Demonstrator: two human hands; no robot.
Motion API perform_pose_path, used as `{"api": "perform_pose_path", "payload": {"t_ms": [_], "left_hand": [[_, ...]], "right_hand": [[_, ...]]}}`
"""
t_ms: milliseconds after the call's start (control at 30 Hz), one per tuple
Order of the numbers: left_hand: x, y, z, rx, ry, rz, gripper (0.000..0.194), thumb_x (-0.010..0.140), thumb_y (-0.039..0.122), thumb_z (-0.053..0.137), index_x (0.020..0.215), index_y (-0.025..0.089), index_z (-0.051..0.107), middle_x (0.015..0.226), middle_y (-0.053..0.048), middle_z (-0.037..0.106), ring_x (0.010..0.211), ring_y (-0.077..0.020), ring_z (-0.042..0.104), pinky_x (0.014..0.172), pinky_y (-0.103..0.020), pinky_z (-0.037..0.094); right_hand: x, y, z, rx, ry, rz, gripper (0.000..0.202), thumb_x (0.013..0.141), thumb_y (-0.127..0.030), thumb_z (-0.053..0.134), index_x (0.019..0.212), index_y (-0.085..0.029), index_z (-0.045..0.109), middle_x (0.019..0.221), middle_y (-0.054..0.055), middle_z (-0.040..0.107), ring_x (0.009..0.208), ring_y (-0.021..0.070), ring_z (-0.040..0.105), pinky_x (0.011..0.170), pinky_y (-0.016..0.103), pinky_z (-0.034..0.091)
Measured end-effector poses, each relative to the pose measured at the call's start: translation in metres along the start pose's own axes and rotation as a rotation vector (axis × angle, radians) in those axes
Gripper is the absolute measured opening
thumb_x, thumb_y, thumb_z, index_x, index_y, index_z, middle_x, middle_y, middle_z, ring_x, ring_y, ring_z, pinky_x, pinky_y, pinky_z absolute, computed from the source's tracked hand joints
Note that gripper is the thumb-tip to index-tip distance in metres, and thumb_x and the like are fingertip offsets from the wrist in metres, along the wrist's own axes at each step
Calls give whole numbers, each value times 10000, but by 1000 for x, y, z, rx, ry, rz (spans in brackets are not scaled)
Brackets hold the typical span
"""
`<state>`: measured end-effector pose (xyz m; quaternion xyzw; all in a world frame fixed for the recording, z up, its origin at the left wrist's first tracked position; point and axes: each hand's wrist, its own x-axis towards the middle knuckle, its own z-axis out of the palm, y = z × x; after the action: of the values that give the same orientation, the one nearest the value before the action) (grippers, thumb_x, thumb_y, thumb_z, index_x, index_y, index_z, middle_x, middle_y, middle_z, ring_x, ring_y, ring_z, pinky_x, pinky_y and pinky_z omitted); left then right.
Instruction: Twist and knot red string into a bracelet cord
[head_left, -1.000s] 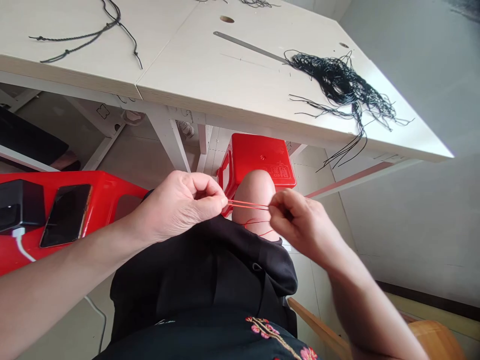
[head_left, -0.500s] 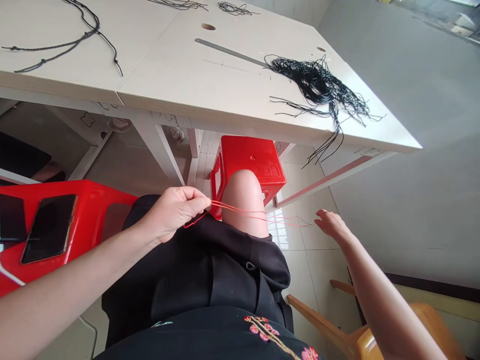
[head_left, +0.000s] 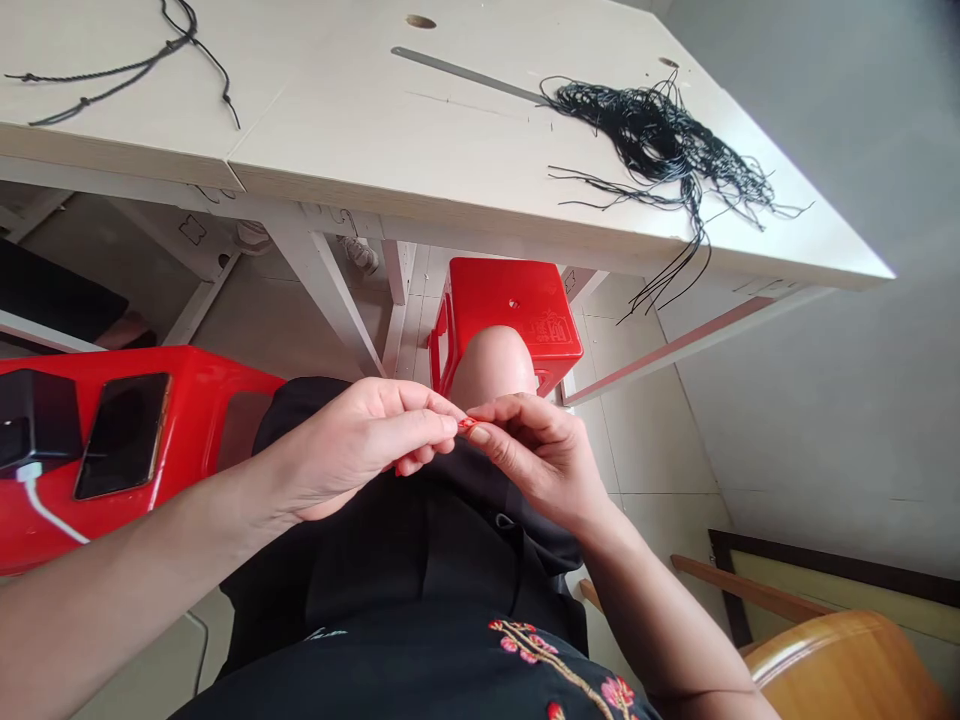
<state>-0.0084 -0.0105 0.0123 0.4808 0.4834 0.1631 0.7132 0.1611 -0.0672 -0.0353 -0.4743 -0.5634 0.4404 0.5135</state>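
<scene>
Between my fingertips is a small bunched bit of red cord (head_left: 468,423), held above my lap in front of the bent knee. My left hand (head_left: 375,430) pinches it from the left with thumb and forefinger. From the right, my right hand (head_left: 536,445) pinches the same bit, its thumb and forefinger almost touching the left fingertips. Most of the cord is hidden by the fingers; a speck of red shows under the left hand.
Ahead, the pale table (head_left: 337,140) bears a bundle of black cords (head_left: 660,140), a metal ruler (head_left: 465,74) and knotted black cord (head_left: 142,68). A red stool (head_left: 514,300) stands below. A phone (head_left: 124,435) lies on another red stool (head_left: 217,375) at left; a wooden chair (head_left: 847,665) is lower right.
My right hand has come in from far right, where the cord strands were stretched out, to meet my left hand. The cord is now gathered between both. The view has shifted slightly.
</scene>
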Motion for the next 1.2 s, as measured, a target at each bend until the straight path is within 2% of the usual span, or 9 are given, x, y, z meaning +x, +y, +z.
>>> {"api": "perform_pose_path", "payload": {"t_ms": [167, 300, 467, 567, 667, 833, 1000, 1100, 1200], "left_hand": [[-3, 0, 0, 101, 43, 62, 55, 669, 209, 678, 655, 166, 710, 563, 22, 600, 513, -64, 459, 488, -181, 369], [-3, -1, -1, 185, 49, 114, 92, 696, 242, 660, 658, 174, 708, 563, 30, 592, 541, -74, 469, 501, -176, 370], [-2, -3, -4, 246, 57, 133, 133, 709, 280, 651, 640, 168, 673, 546, 44, 536, 523, -69, 422, 478, -173, 330], [-1, -4, -6, 280, 60, 158, 155, 733, 298, 639, 649, 171, 669, 559, 44, 538, 532, -74, 429, 487, -178, 335], [0, -4, -7, 302, 60, 183, 155, 744, 300, 632, 670, 173, 679, 592, 34, 581, 560, -86, 472, 515, -182, 367], [2, -4, -9, 343, 52, 219, 176, 767, 328, 628, 710, 174, 692, 634, 27, 624, 604, -94, 518, 561, -177, 409], [1, -6, -10, 445, 87, 275, 139, 759, 280, 608, 673, 181, 653, 602, 47, 567, 565, -80, 483, 511, -167, 377], [1, -6, -9, 533, 138, 355, 96, 746, 228, 605, 667, 183, 638, 617, 50, 574, 572, -75, 491, 524, -161, 381], [3, -4, -9, 559, 158, 357, 115, 757, 242, 598, 664, 183, 628, 611, 49, 567, 574, -77, 488, 526, -165, 378]], "right_hand": [[-2, -4, -1, 11, -18, 97, 104, 836, -285, 667, 803, -187, 662, 703, 5, 684, 577, 94, 572, 515, 212, 472], [-4, -5, 5, 23, -2, 92, 98, 837, -275, 640, 796, -186, 646, 656, -4, 653, 551, 92, 556, 491, 208, 458], [-5, -5, 11, -191, 75, -108, 13, 831, -187, 621, 825, -198, 625, 672, -10, 659, 487, 72, 508, 424, 202, 403], [-3, -7, 12, -395, 93, -236, 64, 829, -164, 608, 791, -214, 615, 630, -25, 649, 465, 73, 485, 423, 217, 395], [-1, -9, 13, -460, 102, -278, 98, 840, -165, 589, 761, -222, 603, 614, -30, 640, 477, 79, 493, 448, 224, 413], [3, -8, 12, -238, 29, -93, 30, 819, -198, 615, 807, -210, 589, 675, -16, 638, 534, 83, 531, 475, 214, 437], [9, -7, 4, 30, -139, 200, 168, 801, -329, 677, 850, -181, 614, 753, 3, 640, 644, 97, 555, 555, 215, 461], [13, -8, 1, 15, -164, 242, 171, 792, -317, 687, 768, -173, 597, 673, -23, 579, 587, 76, 475, 500, 193, 389], [15, -10, 2, -1, -111, 250, 156, 778, -278, 667, 714, -178, 566, 611, -43, 516, 541, 64, 407, 463, 187, 331]]}}
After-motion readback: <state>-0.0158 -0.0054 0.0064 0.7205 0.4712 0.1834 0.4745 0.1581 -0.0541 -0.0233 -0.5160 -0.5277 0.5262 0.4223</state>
